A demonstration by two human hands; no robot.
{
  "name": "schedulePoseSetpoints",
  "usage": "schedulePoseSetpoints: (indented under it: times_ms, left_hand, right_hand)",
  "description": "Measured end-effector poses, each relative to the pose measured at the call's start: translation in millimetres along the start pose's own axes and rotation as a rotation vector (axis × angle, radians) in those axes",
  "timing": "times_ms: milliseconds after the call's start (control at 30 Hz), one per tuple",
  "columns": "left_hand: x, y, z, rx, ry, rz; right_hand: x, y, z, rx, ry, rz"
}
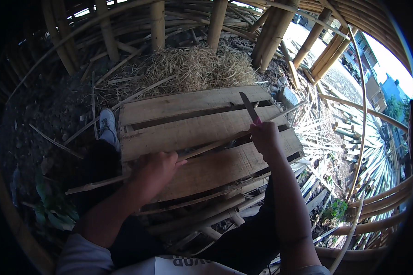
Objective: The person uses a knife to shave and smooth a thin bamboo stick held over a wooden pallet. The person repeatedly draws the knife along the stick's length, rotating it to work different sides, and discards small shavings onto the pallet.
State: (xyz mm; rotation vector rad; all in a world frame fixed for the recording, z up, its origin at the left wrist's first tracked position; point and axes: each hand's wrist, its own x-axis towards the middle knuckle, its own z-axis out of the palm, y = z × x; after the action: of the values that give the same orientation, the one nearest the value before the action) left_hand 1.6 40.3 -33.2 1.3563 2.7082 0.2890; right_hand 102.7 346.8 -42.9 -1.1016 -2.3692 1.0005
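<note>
My left hand (pixel 155 170) is closed around a long, thin bamboo strip (pixel 211 146). The strip slants across a slatted wooden pallet (pixel 206 172), its near end sticking out past the left side and its far end past the right. In my right hand (pixel 265 135) is a knife (pixel 249 106) with a pink handle, its dark blade pointing up and away. That fist sits over the strip at the right part of the pallet; whether its fingers also touch the strip is hidden.
A heap of dry straw (pixel 197 68) lies behind the pallet, among bamboo posts (pixel 157 25). To the right, cut bamboo poles (pixel 376 151) are piled in sunlight. My shoe (pixel 107 121) rests at the pallet's left edge. A leafy plant (pixel 53 206) grows at lower left.
</note>
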Motion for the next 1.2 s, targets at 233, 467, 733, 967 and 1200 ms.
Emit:
schedulePoseSetpoints:
  times_ms: [233, 467, 733, 967, 1200]
  left_hand:
    - [-1, 0, -1, -0.008, -0.011, -0.007]
    - [-2, -2, 4, 0.047, 0.002, 0.008]
    - [-1, 2, 0, -0.013, -0.004, 0.000]
    - [-2, 1, 0, -0.004, -0.001, -0.007]
    - [-1, 0, 2, 0.009, 0.012, 0.011]
  right_hand:
    - [1, -2, -9, 0.248, -0.126, 0.196]
    - [-15, -14, -4, -0.295, 0.021, -0.239]
    - [1, 7, 7, -0.125, 0.097, -0.139]
    - [-1, -4, -7, 0.282, -0.141, 0.144]
    - [-1, -3, -17, 0.470, -0.208, 0.202]
